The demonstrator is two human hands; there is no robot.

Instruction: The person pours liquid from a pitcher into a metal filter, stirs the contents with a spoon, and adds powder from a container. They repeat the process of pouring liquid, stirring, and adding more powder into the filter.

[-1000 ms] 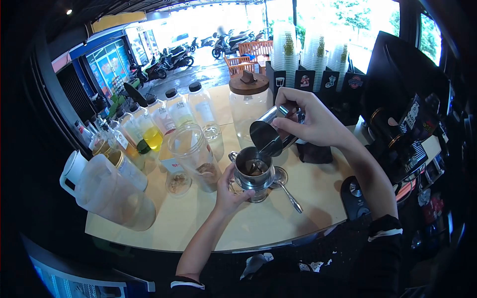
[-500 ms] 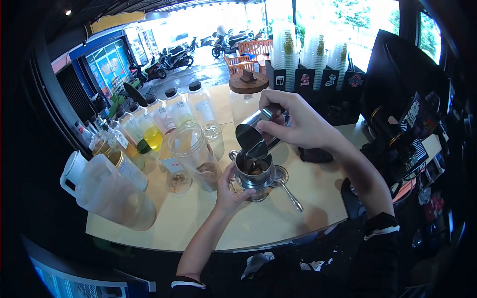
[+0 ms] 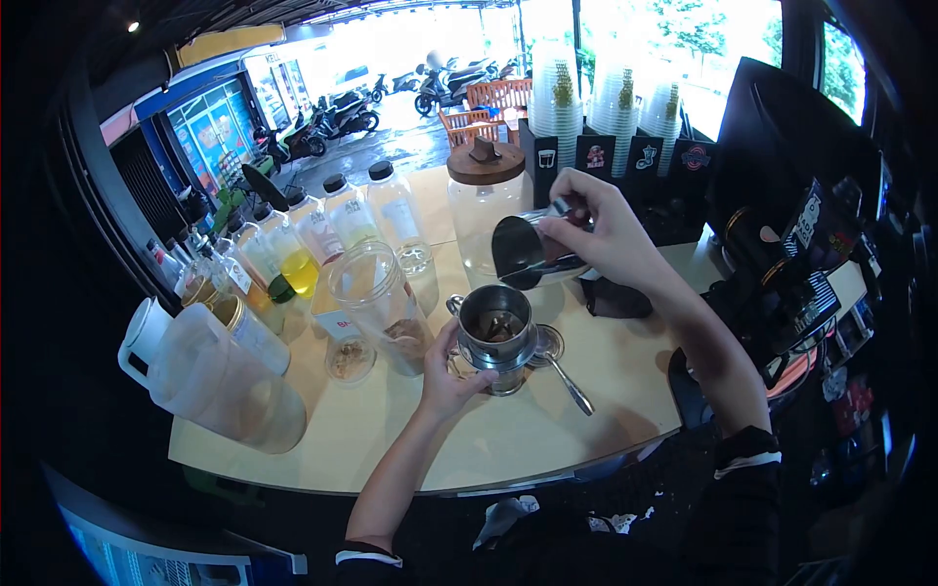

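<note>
A metal drip filter [image 3: 495,317] with a small side handle sits on top of a metal cup [image 3: 508,381], and dark contents show inside it. My left hand [image 3: 454,384] is closed around the lower part of this stack, thumb in front. Up and to the right, my right hand [image 3: 596,230] grips a shiny metal pitcher [image 3: 528,254], tilted with its dark mouth facing left. The pitcher is apart from the filter, just above its rim. Right beside the cup lies a metal spoon [image 3: 571,384] near a round metal piece [image 3: 549,342].
An open clear jar [image 3: 376,293] with brown powder stands left of the cup, beside a small clear lid [image 3: 350,361]. Further left are a plastic jug [image 3: 230,381] and several bottles [image 3: 288,249]. Behind stands a wooden-lidded glass jar [image 3: 484,205]; stacked cups [image 3: 611,103] are back right.
My right hand has moved the pitcher right, away from over the filter, and tipped it back somewhat. The filter's inside is now more visible. My left hand has stayed on the cup.
</note>
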